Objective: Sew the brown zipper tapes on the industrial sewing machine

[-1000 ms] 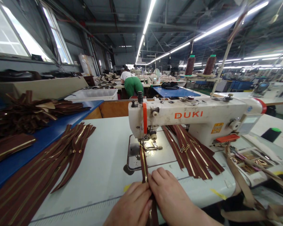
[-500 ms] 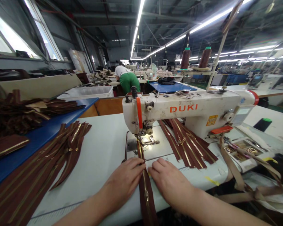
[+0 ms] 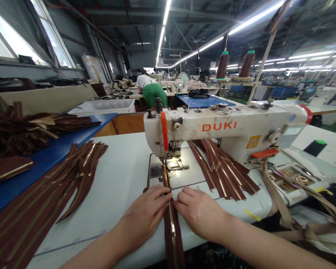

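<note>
A brown zipper strip (image 3: pixel 172 228) with gold teeth runs from under the needle of the white sewing machine (image 3: pixel 190 129) down over the table's front edge. My left hand (image 3: pixel 148 207) has its fingers closed on the strip's left edge, just in front of the metal needle plate (image 3: pixel 187 175). On the opposite edge, my right hand (image 3: pixel 197 209) pinches the same strip, its fingers curled together. The strip's gold zipper pull (image 3: pixel 173 229) lies below both hands. Under the machine arm, several more brown zippers (image 3: pixel 224 173) are fanned out.
A long bundle of brown zippers (image 3: pixel 50 201) covers the table's left side. Beyond it, a blue table (image 3: pixel 99 125) bears more brown pieces. At right are a tray of metal fittings (image 3: pixel 294 179) and beige straps (image 3: pixel 277 198). A person in green trousers (image 3: pixel 154 93) bends over farther back.
Both hands keep their hold on the zipper strip in nearly the same place. The zipper pull sits slightly higher, closer to the hands. The view has shifted a little.
</note>
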Tool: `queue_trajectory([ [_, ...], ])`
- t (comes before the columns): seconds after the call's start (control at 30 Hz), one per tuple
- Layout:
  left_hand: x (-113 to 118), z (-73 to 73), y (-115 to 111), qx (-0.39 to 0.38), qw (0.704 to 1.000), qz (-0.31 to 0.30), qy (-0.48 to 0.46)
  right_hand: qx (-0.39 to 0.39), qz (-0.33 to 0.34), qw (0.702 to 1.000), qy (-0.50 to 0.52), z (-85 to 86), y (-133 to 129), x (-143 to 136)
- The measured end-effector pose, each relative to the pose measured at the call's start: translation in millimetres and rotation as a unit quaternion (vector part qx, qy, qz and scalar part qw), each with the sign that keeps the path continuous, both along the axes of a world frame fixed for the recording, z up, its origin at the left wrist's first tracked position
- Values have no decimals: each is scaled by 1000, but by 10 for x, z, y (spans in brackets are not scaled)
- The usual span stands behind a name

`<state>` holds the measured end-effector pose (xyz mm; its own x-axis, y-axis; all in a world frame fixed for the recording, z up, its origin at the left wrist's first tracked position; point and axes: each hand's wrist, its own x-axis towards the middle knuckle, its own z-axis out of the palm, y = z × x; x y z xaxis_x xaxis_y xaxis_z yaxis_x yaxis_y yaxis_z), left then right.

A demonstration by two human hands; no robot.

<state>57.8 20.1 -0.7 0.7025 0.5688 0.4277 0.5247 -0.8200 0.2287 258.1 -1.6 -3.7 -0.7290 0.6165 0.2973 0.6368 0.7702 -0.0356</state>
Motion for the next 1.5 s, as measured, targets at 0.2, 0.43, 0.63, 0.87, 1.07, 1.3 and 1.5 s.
queue_trajectory([
  [0.2, -14, -25, 5, 6, 1000, -3, 5, 2, -8, 1000, -13, -31, -51, 25],
  [0.43, 0, -4, -6, -2, 1000, -1, -3, -6, -28, 1000, -2, -31, -54, -4],
  [0.63, -11, -5, -3, 6, 1000, 4, 11, 17, -31, 999, -19, 17, -38, -32],
  [0.87, -35, -10, 22, 47, 996, 0, 76, 21, -12, 999, -23, 21, -21, -15],
  [1.07, -39, -2, 26, 59, 994, -10, 93, 13, -7, 1000, -21, 16, -7, -18],
  [1.3, -35, 0, 73, 67, 994, -11, 89, 6, 3, 1000, -26, 12, 37, -27],
  [1.5, -46, -17, 210, 55, 993, 1, 106, 5, -8, 999, -39, 36, 178, -52],
])
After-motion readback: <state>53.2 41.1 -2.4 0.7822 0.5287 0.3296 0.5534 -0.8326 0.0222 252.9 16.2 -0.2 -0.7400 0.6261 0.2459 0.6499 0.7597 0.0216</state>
